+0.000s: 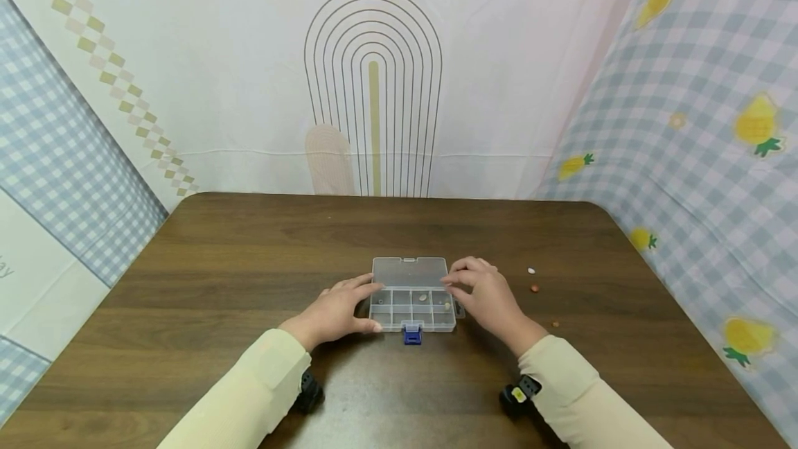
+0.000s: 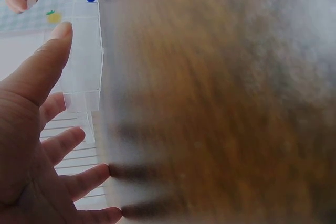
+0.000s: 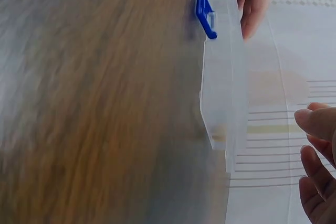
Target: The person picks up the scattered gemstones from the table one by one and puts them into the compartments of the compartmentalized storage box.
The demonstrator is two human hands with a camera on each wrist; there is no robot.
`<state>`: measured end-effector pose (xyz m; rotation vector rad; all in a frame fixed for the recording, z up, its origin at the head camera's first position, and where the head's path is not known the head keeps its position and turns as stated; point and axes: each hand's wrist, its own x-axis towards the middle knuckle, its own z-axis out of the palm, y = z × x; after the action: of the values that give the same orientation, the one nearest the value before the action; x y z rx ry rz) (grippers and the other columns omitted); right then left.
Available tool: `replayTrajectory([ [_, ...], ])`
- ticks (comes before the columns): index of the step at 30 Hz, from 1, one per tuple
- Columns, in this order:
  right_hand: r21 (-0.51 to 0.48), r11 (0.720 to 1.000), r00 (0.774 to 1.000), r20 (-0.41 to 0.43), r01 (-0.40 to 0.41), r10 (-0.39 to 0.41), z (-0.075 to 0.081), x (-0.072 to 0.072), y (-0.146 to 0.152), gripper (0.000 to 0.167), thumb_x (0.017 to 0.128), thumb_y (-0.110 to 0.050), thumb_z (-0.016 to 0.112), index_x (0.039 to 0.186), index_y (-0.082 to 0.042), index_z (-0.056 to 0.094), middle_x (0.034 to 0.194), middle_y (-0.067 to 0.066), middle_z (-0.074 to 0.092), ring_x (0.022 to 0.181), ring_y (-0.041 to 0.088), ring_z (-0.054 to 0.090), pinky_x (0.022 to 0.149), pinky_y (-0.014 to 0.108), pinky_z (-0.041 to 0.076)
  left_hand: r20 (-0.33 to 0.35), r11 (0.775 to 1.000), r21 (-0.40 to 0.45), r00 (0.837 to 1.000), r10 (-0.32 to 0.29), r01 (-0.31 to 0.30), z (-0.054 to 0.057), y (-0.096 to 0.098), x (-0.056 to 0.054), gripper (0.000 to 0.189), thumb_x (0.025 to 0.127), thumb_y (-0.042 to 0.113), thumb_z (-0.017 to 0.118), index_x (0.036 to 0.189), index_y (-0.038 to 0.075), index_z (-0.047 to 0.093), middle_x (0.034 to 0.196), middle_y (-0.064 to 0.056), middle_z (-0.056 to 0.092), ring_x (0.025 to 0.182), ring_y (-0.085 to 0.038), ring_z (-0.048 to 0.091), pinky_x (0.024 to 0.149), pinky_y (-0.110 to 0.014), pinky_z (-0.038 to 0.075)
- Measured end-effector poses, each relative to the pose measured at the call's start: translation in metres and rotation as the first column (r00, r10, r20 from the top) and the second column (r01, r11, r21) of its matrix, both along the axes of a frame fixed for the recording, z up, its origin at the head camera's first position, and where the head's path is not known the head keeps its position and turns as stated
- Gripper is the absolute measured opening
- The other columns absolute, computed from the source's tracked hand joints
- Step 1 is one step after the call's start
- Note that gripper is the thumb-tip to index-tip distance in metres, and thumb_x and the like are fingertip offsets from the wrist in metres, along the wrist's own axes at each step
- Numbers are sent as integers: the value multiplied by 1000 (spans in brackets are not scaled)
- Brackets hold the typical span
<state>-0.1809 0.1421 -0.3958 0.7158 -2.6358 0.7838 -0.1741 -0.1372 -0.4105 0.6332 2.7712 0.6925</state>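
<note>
A clear plastic compartment box (image 1: 412, 328) stands on the table with its lid (image 1: 409, 271) raised and its blue latch (image 1: 413, 335) facing me. A small pale oval piece (image 1: 422, 298) and a pale bead-like piece (image 1: 447, 306) lie in separate compartments. At the left side, my left hand (image 1: 337, 309) touches the box, thumb by the front corner and fingers extended toward the lid. My right hand (image 1: 489, 294) hovers over the right side with thumb and fingers loosely bent. In the right wrist view, nothing shows between the right fingertips (image 3: 305, 118).
Right of the box, a white piece (image 1: 531, 271), a reddish-brown piece (image 1: 534, 288) and a smaller brown piece (image 1: 555, 324) lie on the wooden table (image 1: 249, 241). Behind the table hangs a white patterned cloth (image 1: 499, 75); checked cloth (image 1: 704, 158) hangs at the right.
</note>
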Motion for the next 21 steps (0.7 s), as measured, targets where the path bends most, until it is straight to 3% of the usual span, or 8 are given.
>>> replayTrajectory([
  [3,5,1000,1000,9,-6,6,-1,0,-6,15,80,-4,77,93,-10,78,102,3,65,96,24,58,86,50,48,-1,1000,1,1000,1,-1,0,0,0,70,83,42,74,144,18,48,154,-11,34,138,-41,32,102,-70,24],
  [8,13,1000,999,24,-25,25,-4,0,-15,15,80,-5,77,94,-10,78,103,1,64,97,21,58,78,38,51,-5,1000,0,1000,2,-2,-1,1,0,70,83,42,74,144,17,48,154,-11,35,138,-40,32,102,-70,25],
  [21,-16,996,994,60,-86,87,-6,-3,-37,12,80,-6,77,92,-10,79,99,1,62,95,19,58,80,37,52,5,1000,-3,1000,9,-9,1,1,0,71,83,43,74,144,17,48,154,-11,35,138,-40,33,102,-69,26],
])
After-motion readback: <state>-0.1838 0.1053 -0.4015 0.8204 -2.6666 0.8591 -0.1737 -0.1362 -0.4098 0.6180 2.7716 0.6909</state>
